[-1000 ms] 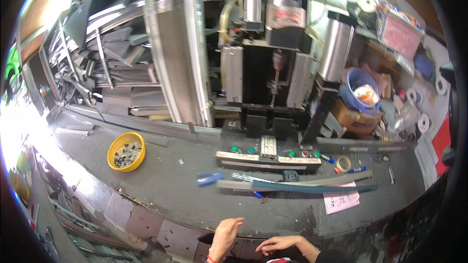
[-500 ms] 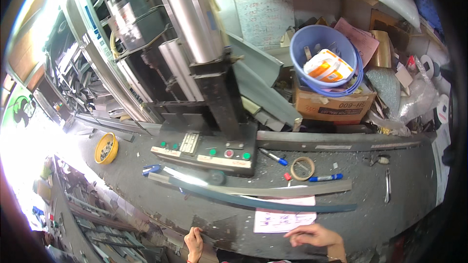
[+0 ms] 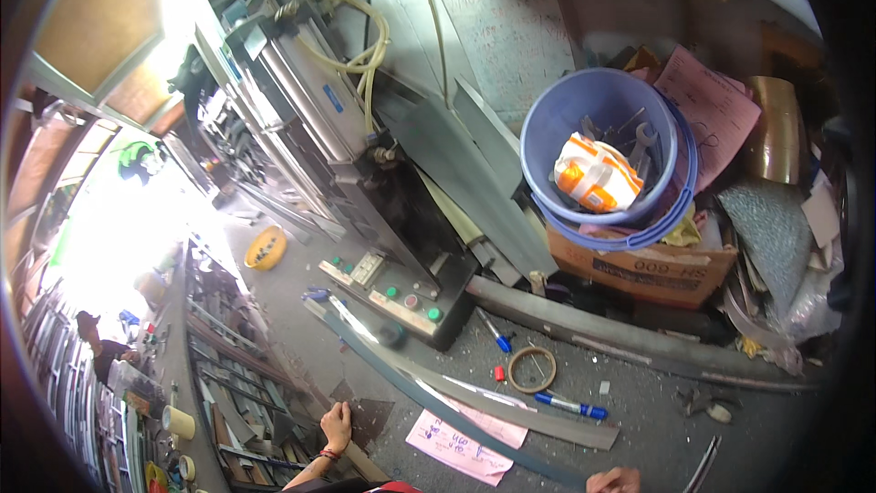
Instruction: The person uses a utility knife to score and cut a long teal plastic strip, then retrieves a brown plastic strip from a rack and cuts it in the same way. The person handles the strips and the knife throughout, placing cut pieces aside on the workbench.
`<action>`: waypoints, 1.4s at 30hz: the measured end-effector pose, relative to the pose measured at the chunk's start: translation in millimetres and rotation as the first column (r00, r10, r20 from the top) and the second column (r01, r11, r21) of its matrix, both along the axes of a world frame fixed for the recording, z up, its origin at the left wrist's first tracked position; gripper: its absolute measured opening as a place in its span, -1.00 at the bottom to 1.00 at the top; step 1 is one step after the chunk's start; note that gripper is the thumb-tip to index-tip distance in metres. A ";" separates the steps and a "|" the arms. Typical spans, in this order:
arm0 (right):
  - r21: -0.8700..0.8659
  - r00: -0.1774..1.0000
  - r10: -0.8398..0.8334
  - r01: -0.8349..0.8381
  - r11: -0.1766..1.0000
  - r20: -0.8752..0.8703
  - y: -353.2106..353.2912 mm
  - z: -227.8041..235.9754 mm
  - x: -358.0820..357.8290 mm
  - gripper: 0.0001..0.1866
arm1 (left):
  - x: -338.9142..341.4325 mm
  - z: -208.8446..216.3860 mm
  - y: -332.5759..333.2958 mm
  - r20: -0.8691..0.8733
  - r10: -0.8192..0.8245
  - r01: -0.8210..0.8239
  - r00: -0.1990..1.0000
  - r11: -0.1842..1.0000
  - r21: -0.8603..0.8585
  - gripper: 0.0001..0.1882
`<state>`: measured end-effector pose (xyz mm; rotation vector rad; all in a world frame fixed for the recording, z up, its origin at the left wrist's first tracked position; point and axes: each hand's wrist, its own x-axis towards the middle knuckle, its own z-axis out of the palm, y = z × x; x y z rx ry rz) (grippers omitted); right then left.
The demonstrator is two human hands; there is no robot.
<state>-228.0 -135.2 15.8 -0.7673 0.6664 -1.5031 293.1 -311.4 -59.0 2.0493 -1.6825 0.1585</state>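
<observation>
A: Far left, what was there?
B: Co-worker [image 3: 108, 351] in dark clothes, in the background. Then a pale roll [image 3: 178, 422], then stacked profiles [image 3: 242, 379] below the bench edge.
A: On the bench?
B: Yellow bowl [image 3: 265, 251] at the far end, small bits in it.
A: Left hand [image 3: 336, 427]?
B: By the near bench edge, red band on the wrist. Fingers curled in and pressed together, like a loose fist. Couldn't see anything in it.
A: Next?
B: Upright machine [image 3: 383, 210], green and red buttons along its base. Dark strip [image 3: 522, 456] and grey strip [image 3: 557, 422] started in front of it and ran diagonally toward lower right. Dark one lay nearer the person and crossed the pink sheet [image 3: 461, 454].
A: Behind the strips?
B: Marker [image 3: 499, 338], red cap [image 3: 499, 372], tape ring [image 3: 512, 372], blue marker [image 3: 573, 406]. Beyond them, blue bucket [image 3: 557, 119] with an orange-and-white packet [image 3: 598, 173] inside.
A: Right hand [image 3: 613, 480]?
B: Bottom edge of view, partly cut off, right at the dark strip's near end. Fingers bent. Couldn't tell if they gripped the strip.
A: Far right?
B: Cardboard box [image 3: 639, 269] under the bucket. Slim metal tool [image 3: 703, 466] on the bench, right of the hand.
</observation>
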 end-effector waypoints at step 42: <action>0.061 0.953 0.259 -0.271 0.961 0.156 -17.8 -21.8 -8.6 -0.46 | -17.8 -1.7 -3.8 0.331 0.007 -0.003 0.944 1.000 -0.014 -0.68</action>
